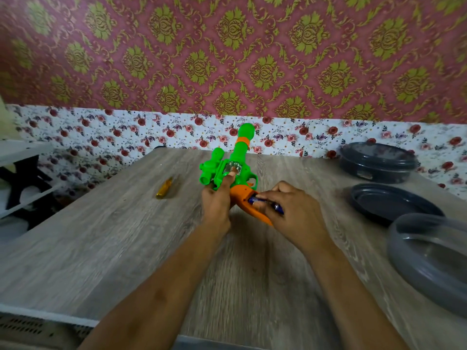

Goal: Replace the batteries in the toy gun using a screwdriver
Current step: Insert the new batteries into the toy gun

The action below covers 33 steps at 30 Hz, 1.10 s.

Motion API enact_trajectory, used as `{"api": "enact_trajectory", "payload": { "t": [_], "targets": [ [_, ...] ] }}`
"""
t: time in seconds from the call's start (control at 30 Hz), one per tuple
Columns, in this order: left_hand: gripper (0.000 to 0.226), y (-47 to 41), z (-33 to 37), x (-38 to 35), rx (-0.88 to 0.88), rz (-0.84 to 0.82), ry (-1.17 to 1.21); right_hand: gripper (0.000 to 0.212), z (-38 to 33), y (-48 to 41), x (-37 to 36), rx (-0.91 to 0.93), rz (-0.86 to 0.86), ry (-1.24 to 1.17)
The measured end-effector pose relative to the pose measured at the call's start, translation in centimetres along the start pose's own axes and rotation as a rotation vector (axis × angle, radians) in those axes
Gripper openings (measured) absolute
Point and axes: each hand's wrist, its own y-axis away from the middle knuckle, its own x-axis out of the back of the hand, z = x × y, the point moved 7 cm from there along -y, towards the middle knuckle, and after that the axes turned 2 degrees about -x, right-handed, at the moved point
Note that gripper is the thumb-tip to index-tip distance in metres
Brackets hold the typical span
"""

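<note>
Grey wood-grain desk (101, 236) under flowered wallpaper carries a green and orange plastic toy gun (237, 157) near its middle, barrel pointing away, with a yellow-handled screwdriver (164, 188) lying apart on its left. The left hand (217, 200) clasps the green body, forefinger stretched onto a clear panel, while the right hand (290, 208) pinches a blue cylindrical battery (265, 202) at the open bay in the orange grip. To seat it well, I judge, brace the gun, push the cell's flat end against the coil spring, then press the other end flush.
</note>
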Motion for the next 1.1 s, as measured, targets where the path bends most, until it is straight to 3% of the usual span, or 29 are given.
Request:
{"api": "enact_trajectory", "payload": {
  "t": [0.03, 0.1, 0.27, 0.5, 0.6, 0.67, 0.8, 0.93, 1.1],
  "targets": [
    [0.011, 0.1, 0.1, 0.0, -0.001, -0.001, 0.001, 0.047, -0.1, 0.0, 0.0, 0.012, -0.005, 0.03],
    [0.018, 0.4, 0.1, -0.1, 0.011, -0.003, 0.001, 0.046, -0.3, 0.0, 0.2, 0.02, 0.014, 0.04],
    [0.015, 0.7, 0.2, -0.1, 0.028, -0.006, -0.003, 0.024, -0.3, 0.2, 1.7, 0.003, 0.129, -0.012],
    [0.019, 0.7, 0.1, -0.2, 0.025, 0.005, -0.006, 0.025, 0.2, 0.1, 1.1, -0.019, 0.009, 0.01],
    [0.025, 0.2, -0.3, 0.2, 0.042, 0.031, 0.01, 0.023, 0.6, 0.2, 0.9, -0.116, 0.036, -0.11],
    [0.041, -0.1, -0.8, 0.2, 0.065, 0.022, 0.009, 0.027, 0.8, 0.3, 0.5, -0.198, 0.051, -0.189],
    [0.021, -0.6, -1.3, 0.6, 0.111, 0.056, 0.059, 0.024, 1.3, 0.6, 0.6, -0.223, 0.04, -0.261],
    [0.043, -0.8, -0.9, 1.0, 0.136, 0.072, 0.093, 0.016, 1.9, 0.6, 0.6, -0.231, -0.102, -0.408],
    [0.045, -0.7, -0.8, 0.5, 0.145, 0.023, 0.055, 0.022, 2.7, 0.7, 0.2, -0.392, -0.126, -0.623]
  ]
}}
